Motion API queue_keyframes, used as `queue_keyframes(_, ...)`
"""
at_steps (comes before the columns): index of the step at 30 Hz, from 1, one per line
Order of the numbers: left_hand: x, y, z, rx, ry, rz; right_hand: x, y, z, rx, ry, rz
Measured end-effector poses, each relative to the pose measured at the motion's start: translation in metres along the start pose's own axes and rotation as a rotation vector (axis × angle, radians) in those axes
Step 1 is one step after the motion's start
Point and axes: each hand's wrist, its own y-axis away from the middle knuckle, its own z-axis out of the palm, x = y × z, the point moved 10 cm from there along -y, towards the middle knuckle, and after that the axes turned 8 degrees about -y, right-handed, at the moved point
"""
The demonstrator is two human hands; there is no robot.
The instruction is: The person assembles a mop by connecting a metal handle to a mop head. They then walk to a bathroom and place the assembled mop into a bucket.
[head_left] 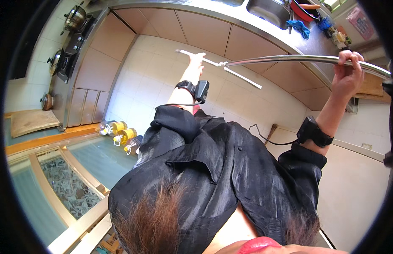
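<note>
Across the upper middle runs a long silvery pole [285,59], with a joint at its left end where a narrow white crossbar [243,78] is fixed; it looks like a bare flat mop frame. Around the crossbar's left part is my left hand [196,62], arm stretched forward, its fingers closed and partly hidden. My right hand [349,76], raised at the far right, grips the pole between thumb and fingers. The pole's right end runs on towards the picture's rim.
A steel sink [269,12] lies in the counter ahead, with a blue cloth [299,28] and a red basin [304,10] beside it. Pots stand on the stove [69,59] at left. Oil bottles [124,136] line a wooden ledge near a glazed door [69,182].
</note>
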Motion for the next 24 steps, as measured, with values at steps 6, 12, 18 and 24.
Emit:
queue_keyframes(6,-0.03,-0.009,-0.038,0.307,0.29,-0.147,-0.003,0.007,-0.041,-0.013,-0.228,0.013)
queue_keyframes(12,-0.051,-0.019,-0.039,0.109,0.399,-0.145,-0.008,0.019,-0.078,-0.043,-0.273,-0.008)
queue_keyframes(18,-0.029,-0.03,0.008,-0.309,0.392,0.009,-0.037,0.024,-0.071,0.038,-0.285,-0.122)
queue_keyframes(24,-0.011,-0.05,0.02,-0.34,0.406,0.073,-0.056,0.018,-0.062,-0.05,-0.328,-0.114)
